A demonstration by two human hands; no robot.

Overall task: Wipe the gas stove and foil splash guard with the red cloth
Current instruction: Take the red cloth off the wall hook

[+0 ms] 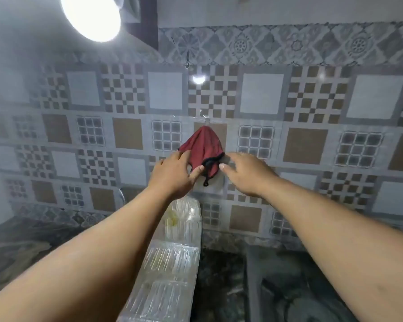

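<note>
A red cloth (204,146) with a black trim hangs from a point on the tiled wall, straight ahead. My left hand (175,175) is at its lower left edge, thumb and fingers pinching the cloth. Just right of the cloth is my right hand (244,173), fingers relaxed and close to the black trim, holding nothing. The foil splash guard (172,259) stands upright below my hands, a shiny ribbed panel seen edge-on. The gas stove is not in view.
Patterned tiles (307,145) cover the wall. A dark stone counter (26,247) lies at lower left and another dark surface (289,287) at lower right. A bright lamp (91,15) glares at top left.
</note>
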